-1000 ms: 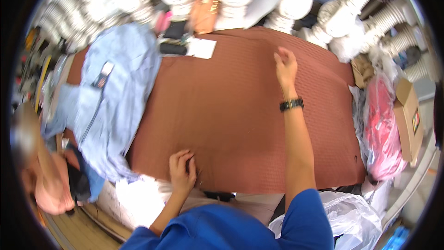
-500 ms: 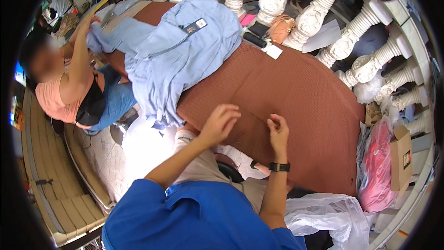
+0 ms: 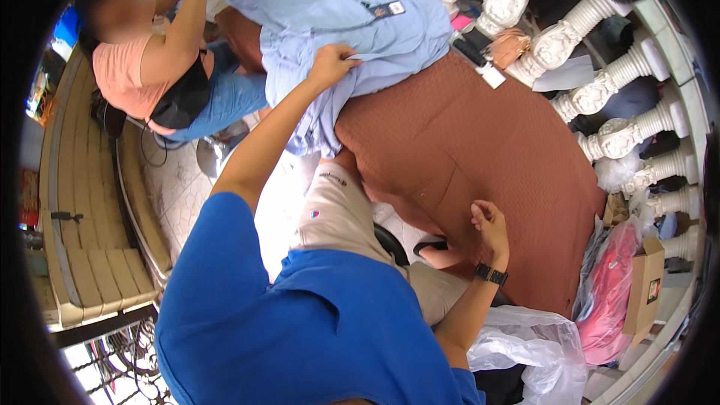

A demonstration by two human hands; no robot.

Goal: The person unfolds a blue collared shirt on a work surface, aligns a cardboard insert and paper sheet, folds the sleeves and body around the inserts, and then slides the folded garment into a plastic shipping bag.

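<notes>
A light blue shirt (image 3: 315, 26) with a dark and white tag (image 3: 385, 9) lies rumpled over the far left of the brown-covered table (image 3: 457, 135), its lower part hanging off the near edge. My left hand (image 3: 332, 66) is at the shirt's near side, thumb and fingers closed on a fold of the cloth. Above the table's near edge hovers my right hand (image 3: 489, 225), fingers loosely bent and apart, with nothing visible in them. A black watch (image 3: 491, 274) circles that wrist. To the left, a seated person (image 3: 161, 67) has raised hands at the shirt's far left end.
White carved balusters (image 3: 544, 52) line the table's far side. By them lie a dark phone-like object (image 3: 471, 43), a white card (image 3: 491, 76) and a tan pouch (image 3: 508, 46). Clear plastic (image 3: 536, 349), a pink bundle (image 3: 611, 292) and a cardboard box (image 3: 645, 292) stand at right.
My left hand has reached forward and left from above the table's edge and taken hold of the shirt. My right hand has dropped lower. The seated person has lifted the shirt's far end.
</notes>
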